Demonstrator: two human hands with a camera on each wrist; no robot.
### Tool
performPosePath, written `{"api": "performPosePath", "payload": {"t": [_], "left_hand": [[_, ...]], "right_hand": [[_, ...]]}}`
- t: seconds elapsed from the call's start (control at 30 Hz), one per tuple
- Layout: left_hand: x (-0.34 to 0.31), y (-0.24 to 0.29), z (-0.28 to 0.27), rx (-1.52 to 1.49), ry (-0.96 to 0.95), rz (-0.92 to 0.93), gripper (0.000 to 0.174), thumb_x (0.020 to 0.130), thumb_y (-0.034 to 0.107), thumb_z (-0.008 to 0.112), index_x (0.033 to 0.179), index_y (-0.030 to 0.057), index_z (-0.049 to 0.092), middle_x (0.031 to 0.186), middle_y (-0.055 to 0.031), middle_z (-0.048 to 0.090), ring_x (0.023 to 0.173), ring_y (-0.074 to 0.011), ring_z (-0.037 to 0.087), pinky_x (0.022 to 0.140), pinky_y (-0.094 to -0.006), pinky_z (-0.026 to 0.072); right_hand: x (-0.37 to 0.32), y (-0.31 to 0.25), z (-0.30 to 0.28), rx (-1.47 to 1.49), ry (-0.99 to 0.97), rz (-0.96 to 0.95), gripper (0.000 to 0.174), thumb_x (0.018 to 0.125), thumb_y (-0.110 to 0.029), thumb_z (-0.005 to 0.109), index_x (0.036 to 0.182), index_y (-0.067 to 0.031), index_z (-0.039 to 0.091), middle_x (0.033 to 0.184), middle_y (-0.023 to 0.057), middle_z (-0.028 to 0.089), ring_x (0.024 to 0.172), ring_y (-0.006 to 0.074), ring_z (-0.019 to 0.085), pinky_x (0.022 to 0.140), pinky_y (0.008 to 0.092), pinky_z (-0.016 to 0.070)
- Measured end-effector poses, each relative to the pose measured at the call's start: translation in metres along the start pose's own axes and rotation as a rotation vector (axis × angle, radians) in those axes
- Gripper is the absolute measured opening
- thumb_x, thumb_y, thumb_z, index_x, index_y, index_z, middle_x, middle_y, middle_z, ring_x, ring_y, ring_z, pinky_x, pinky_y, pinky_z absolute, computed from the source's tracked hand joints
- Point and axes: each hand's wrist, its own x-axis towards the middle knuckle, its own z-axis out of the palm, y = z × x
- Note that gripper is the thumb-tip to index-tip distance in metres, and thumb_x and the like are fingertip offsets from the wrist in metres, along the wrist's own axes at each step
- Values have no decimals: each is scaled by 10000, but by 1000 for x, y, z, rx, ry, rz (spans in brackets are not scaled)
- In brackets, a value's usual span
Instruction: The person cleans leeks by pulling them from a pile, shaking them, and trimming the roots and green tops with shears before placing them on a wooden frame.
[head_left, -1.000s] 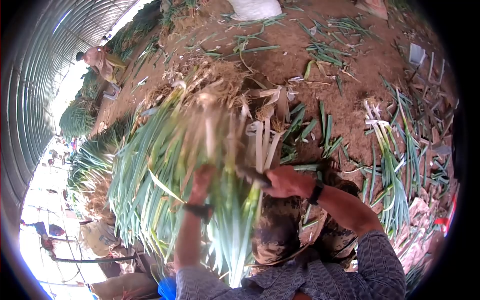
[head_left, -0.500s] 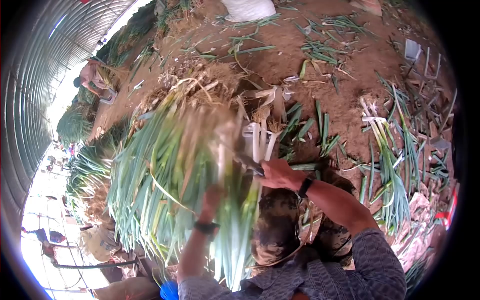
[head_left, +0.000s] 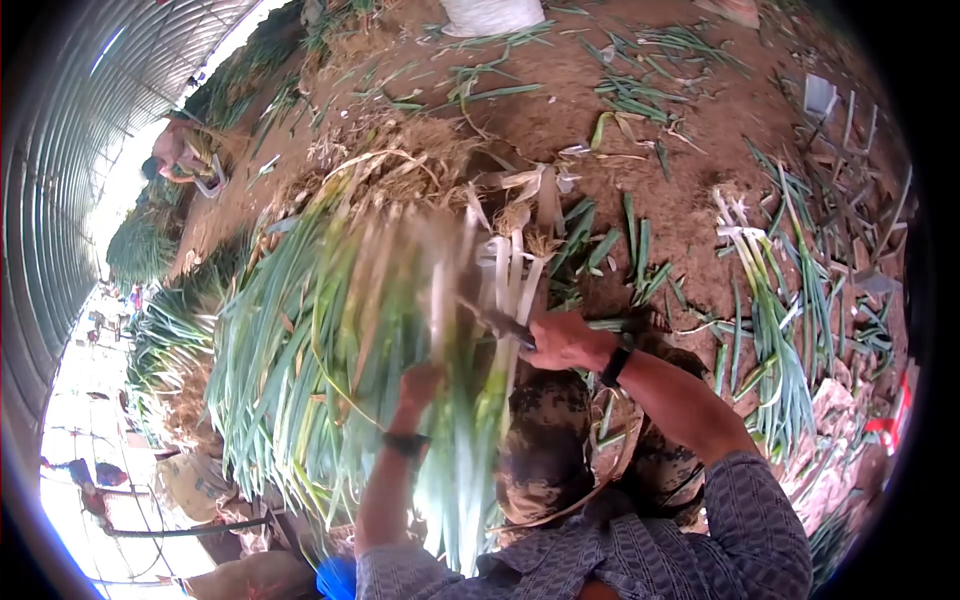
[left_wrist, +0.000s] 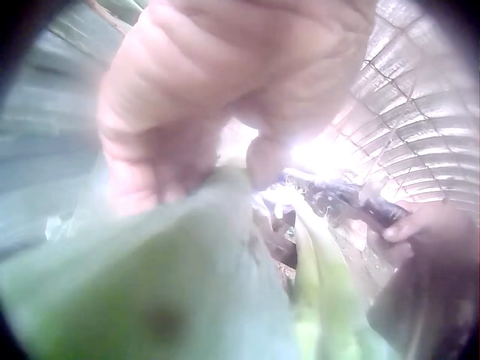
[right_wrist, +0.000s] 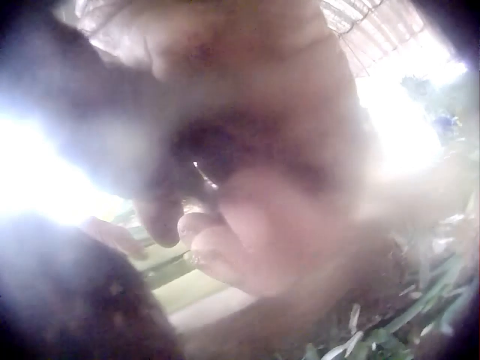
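My left hand point(head_left: 420, 385) grips a long green onion; its white stem point(head_left: 438, 300) points up and its roots are blurred. In the left wrist view the fingers of that hand point(left_wrist: 217, 97) curl round broad green leaves point(left_wrist: 165, 277). My right hand point(head_left: 568, 342) holds a dark-handled tool point(head_left: 508, 326) whose tip reaches toward the white stem. The right wrist view shows the right hand point(right_wrist: 255, 187) with curled fingers, blurred. Between the hands, several onions point(head_left: 515, 270) with white stems lie close to my knee.
A big heap of green onions point(head_left: 270, 340) spreads on the left. A tied bundle point(head_left: 765, 270) lies on the soil at right, with cut leaves point(head_left: 640, 95) scattered about. A white sack point(head_left: 492, 15) stands at the top. Another person point(head_left: 180, 155) bends at the far left.
The left hand moved down from its place one second ago, then slightly up again, still gripping the onion. The tool in the right hand shifted a little. The distant person bent lower.
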Motion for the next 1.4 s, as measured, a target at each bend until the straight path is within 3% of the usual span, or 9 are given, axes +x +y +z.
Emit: {"api": "performPosePath", "payload": {"t": [0.2, 0.3, 0.5, 0.6, 0.7, 0.8, 0.93, 0.97, 1.4], "left_hand": [[6, 26, -3, 43, -45, -326, 367, 812, 319, 754, 653, 37, 581, 566, -36, 506, 504, -134, 562, 417, -318, 458], [4, 29, -5, 69, -68, -327, 386, 801, 306, 767, 645, 20, 559, 572, -51, 523, 490, -151, 576, 388, -321, 480], [-2, 44, -11, 73, -183, -397, 397, 798, 312, 775, 660, 9, 557, 571, -54, 527, 466, -151, 575, 387, -316, 492], [-3, 36, -9, 149, -169, -395, 399, 825, 419, 704, 738, 29, 687, 562, -111, 622, 480, -209, 625, 531, -365, 505], [-5, 26, -9, 68, -208, -307, 384, 812, 311, 774, 680, 9, 577, 607, -60, 579, 494, -142, 590, 409, -312, 506], [-6, 16, -6, 39, -149, -207, 357, 825, 295, 761, 696, 10, 591, 652, -67, 619, 523, -140, 599, 423, -304, 516], [-13, 37, -16, -22, -185, -401, 319, 834, 294, 751, 762, 5, 636, 679, -70, 637, 547, -139, 601, 438, -298, 524], [-16, 33, -14, -34, -172, -414, 315, 834, 296, 749, 775, 5, 643, 677, -69, 635, 550, -138, 600, 438, -300, 523], [-50, 26, -8, 198, -108, -225, 329, 780, 340, 764, 857, 29, 692, 663, -75, 652, 578, -150, 609, 501, -330, 492]], "right_hand": [[11, 5, 4, 107, 103, 12, 430, 827, -410, 627, 724, 7, 624, 707, 235, 645, 676, 397, 666, 615, 477, 528], [9, 5, -15, 151, -82, 55, 415, 832, -402, 626, 782, 10, 625, 731, 235, 641, 688, 383, 664, 632, 472, 528], [8, 4, -17, 168, -87, 48, 386, 819, -378, 639, 838, 7, 636, 742, 214, 642, 665, 373, 648, 625, 461, 518], [12, 10, 0, 179, -172, -17, 395, 808, -393, 644, 857, -2, 648, 746, 212, 646, 676, 368, 653, 623, 459, 515], [19, 11, 4, 196, -133, 98, 428, 813, -429, 631, 935, -20, 651, 785, 204, 653, 710, 360, 656, 636, 456, 514], [6, 6, 2, 115, -186, -10, 424, 800, -431, 628, 881, -16, 658, 754, 202, 652, 683, 365, 651, 626, 464, 512], [17, 11, 9, 157, -59, 55, 441, 806, -440, 617, 908, -13, 659, 778, 219, 654, 726, 383, 662, 652, 476, 521], [11, 1, -9, 158, -127, 59, 294, 809, -238, 593, 976, -9, 671, 818, 185, 684, 732, 297, 687, 681, 448, 550], [8, -3, 7, 78, -84, -25, 333, 808, -300, 604, 935, -3, 685, 791, 192, 687, 687, 316, 685, 649, 436, 554]]}}
